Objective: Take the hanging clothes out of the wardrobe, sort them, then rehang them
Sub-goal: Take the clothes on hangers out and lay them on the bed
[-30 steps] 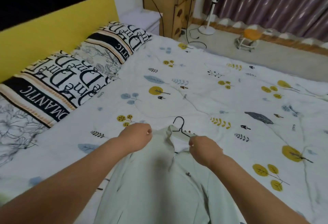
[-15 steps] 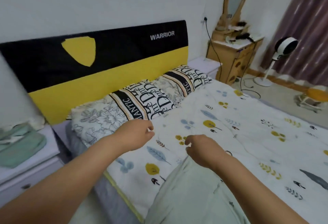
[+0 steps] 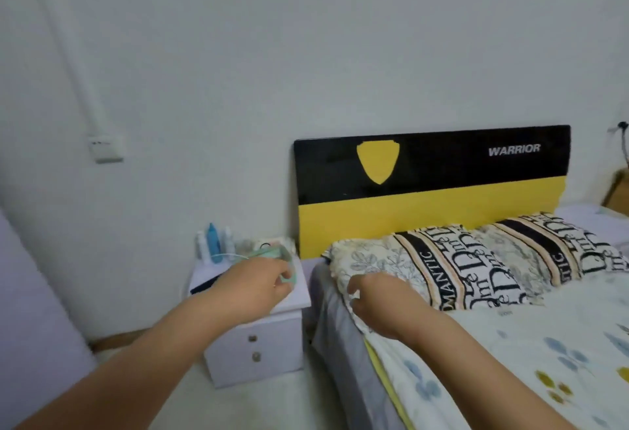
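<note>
No wardrobe and no hanging clothes show in this view, so I cannot tell where they are; I judge that the sorting is in the middle, with most of the rehanging not yet done (only a guess). The left hand (image 3: 253, 285) hovers over the small white bedside cabinet (image 3: 255, 348), fingers loosely curled and holding nothing, near a soft mint-green folded cloth (image 3: 272, 254) and some small plastic bottles (image 3: 212, 242). The right hand (image 3: 381, 300) hangs over the edge of the bed (image 3: 510, 344), fingers loosely curled too, and I see nothing held in it. The quilt is smooth cotton with printed leaves; the pillows (image 3: 476, 269) are puffy with black lettering; the headboard (image 3: 425, 188) is glossy, flat, black and yellow.
</note>
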{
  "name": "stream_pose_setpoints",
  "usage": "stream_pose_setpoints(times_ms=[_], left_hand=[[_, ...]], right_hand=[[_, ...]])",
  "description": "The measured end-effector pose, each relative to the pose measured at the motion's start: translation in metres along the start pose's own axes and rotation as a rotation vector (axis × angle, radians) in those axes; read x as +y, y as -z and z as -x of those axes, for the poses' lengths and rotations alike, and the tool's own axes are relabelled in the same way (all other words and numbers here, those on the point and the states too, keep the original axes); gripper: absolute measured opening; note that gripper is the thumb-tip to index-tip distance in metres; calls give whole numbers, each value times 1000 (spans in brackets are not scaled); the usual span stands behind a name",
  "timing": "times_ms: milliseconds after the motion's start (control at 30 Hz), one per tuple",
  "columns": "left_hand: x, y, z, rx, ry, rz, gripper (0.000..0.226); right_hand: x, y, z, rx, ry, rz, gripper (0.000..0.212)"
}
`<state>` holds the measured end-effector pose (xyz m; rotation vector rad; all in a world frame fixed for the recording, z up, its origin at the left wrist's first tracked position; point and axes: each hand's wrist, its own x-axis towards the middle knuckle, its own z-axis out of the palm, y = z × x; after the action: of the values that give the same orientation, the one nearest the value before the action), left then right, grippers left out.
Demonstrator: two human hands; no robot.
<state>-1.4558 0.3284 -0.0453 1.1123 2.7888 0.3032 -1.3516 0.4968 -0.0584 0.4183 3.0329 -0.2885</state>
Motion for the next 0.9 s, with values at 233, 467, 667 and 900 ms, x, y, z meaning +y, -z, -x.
stream_pose_setpoints(times_ms=[233,467,667,900], left_hand=[[-157,50,81,98,309,6,31],[-263,82,153,199,611,89,35],[-337,104,202,333,894,104,33],[-384,123,264,448,1190,94,31]], right_hand=[[-179,-19,-64,-72,286,-32,34],[-330,-21,-115,-114,635,70,31],[-441,-29,-162,-130,940,54,36],[-560,-37,-174,-180,1289,64,34]])
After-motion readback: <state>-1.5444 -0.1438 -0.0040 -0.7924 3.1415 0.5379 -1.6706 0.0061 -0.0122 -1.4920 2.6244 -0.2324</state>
